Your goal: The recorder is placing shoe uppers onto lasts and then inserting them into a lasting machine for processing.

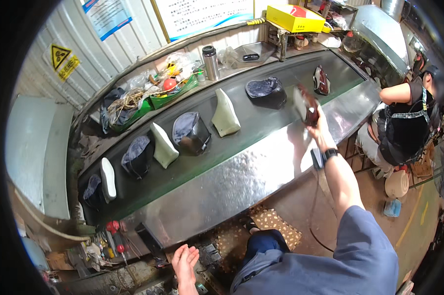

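My right hand (320,129), with a dark watch on its wrist, is closed on a glossy dark red-brown shoe (306,105), blurred by motion, above the right part of a dark conveyor belt (261,120). Just beyond it lies a similar glossy red-brown shoe (322,81). Along the belt, black shoe uppers with grey fuzzy lining (191,132) alternate with pale cream, shoe-last-like forms (225,113). Low in the view, my left hand (184,261) is empty, palm up with its fingers apart, near the metal ledge's front edge.
A shiny metal ledge (217,194) borders the belt. Behind stand a steel flask (210,63), a green tray of cluttered bits (175,96) and a yellow box (296,19). Red-knobbed levers (120,248) are at lower left. Another person (404,118) sits at right.
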Action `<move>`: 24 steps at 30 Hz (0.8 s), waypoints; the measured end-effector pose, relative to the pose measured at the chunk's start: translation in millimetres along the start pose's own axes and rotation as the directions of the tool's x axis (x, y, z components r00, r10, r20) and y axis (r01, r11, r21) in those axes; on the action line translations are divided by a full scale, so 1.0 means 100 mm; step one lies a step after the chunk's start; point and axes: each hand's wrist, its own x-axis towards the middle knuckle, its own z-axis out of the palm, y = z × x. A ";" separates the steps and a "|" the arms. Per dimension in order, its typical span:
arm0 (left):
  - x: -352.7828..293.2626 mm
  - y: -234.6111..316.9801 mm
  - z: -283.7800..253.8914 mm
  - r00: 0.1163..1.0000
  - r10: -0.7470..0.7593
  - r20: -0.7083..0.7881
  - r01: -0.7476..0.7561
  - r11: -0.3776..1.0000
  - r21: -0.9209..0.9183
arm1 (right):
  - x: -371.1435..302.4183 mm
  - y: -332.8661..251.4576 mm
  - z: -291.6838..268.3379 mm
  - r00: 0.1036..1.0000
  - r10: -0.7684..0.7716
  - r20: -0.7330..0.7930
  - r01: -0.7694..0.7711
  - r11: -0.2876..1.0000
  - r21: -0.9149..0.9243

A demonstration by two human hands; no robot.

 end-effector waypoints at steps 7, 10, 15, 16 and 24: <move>0.44 0.19 0.18 0.994 -0.073 -0.079 0.084 0.984 0.155 | 1.26 1.04 0.40 0.972 -0.115 -0.207 -0.066 0.708 -0.703; 0.65 0.25 0.32 0.994 -0.100 -0.049 0.110 0.938 0.329 | 1.52 1.36 0.59 0.951 -0.220 -0.216 -0.023 0.649 -0.761; 1.17 0.43 0.92 0.989 -0.036 0.145 -0.047 0.848 0.528 | 1.94 1.59 0.78 0.903 -0.341 -0.263 0.113 0.778 -0.619; 1.28 0.50 1.06 0.977 -0.015 0.211 -0.108 0.821 0.560 | 1.87 1.77 0.96 0.938 -0.274 -0.213 0.185 0.914 -0.361; 2.41 0.75 3.13 0.795 0.318 0.516 -0.588 0.612 0.529 | 0.08 1.49 0.74 0.988 0.072 0.134 -0.090 0.987 0.133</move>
